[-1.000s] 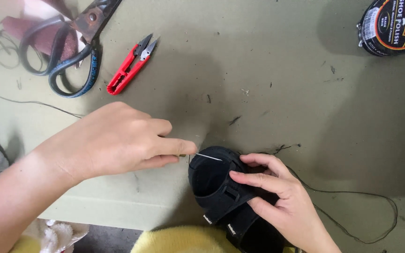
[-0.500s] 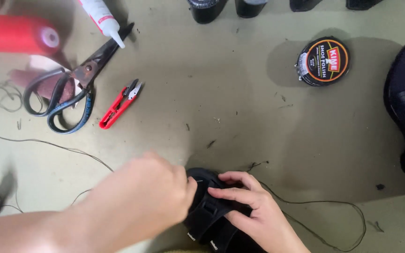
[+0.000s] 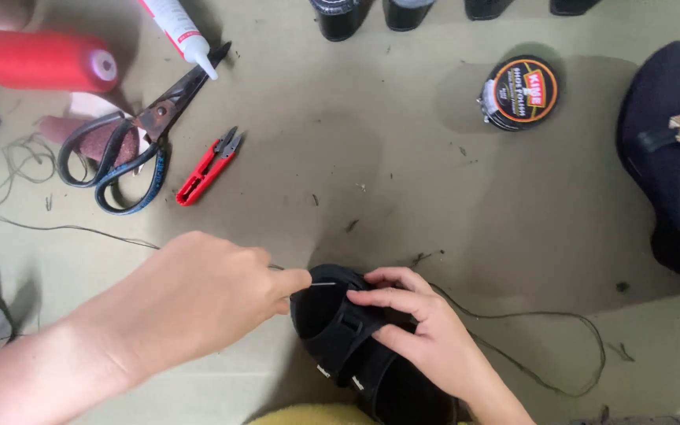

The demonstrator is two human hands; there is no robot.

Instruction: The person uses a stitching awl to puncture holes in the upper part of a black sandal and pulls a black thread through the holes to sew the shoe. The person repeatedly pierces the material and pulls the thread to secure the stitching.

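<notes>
At the near edge of the counter [image 3: 450, 197] a black sandal [image 3: 340, 330] lies between the two hands, its heel end cut off by the frame. The right hand [image 3: 426, 334] lies over the sandal's strap, fingers closed on it and pressing it down. The left hand [image 3: 198, 295] sits just left of the toe, thumb and forefinger pinched together on a thin needle [image 3: 320, 284] whose tip points at the sandal's rim. A dark thread [image 3: 545, 346] loops out over the counter to the right of the sandal and back; where it ends is hidden under the right hand. Something yellow shows below the sandal, mostly out of view.

Further off, towards the left, lie red snips [image 3: 208, 167] and, beside them, big scissors [image 3: 131, 149] with dark handles, resting on a scrap of brownish material. Loose thread tangles along the left edge. A round polish tin [image 3: 519, 92] stands right of the middle, well apart from the hands, and a dark shoe [image 3: 674, 157] is cut off at the right edge.

At the far left corner lie a red spool [image 3: 45, 60] and a white glue tube [image 3: 179, 30], its nozzle touching the scissors' blades. Dark shoe tips at the far edge are cut off
</notes>
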